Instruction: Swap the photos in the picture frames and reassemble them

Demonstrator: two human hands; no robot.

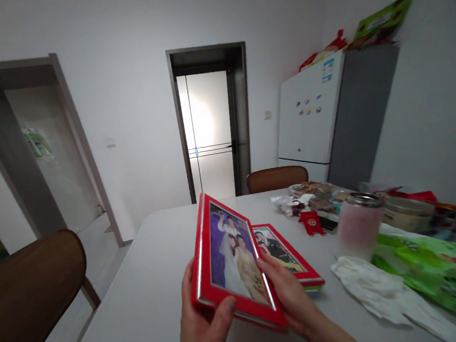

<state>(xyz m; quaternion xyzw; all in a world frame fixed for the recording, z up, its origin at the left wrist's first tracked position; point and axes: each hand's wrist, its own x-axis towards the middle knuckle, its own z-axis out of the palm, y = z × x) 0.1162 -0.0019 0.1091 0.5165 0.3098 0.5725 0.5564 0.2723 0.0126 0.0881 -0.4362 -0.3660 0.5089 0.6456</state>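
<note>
Between my two hands a red photo frame (237,261) is raised above the table, tilted toward me; its picture shows several people, some in wedding clothes, on a purple ground. My left hand (204,318) grips the lower left corner, thumb on the front. On the right edge my right hand (283,289) is closed, its fingers partly behind the frame. Just behind and to the right lies a second red photo frame (287,256), partly covered by the held one. Something with a yellow-green edge shows under it.
The white table (154,285) bears a pink jar (358,225), a white cloth (370,286), a green package (435,269), a red packet (311,223) and bagged food (314,192) on the right. Brown chairs (34,297) stand left and beyond; a fridge (311,109) stands at the back right.
</note>
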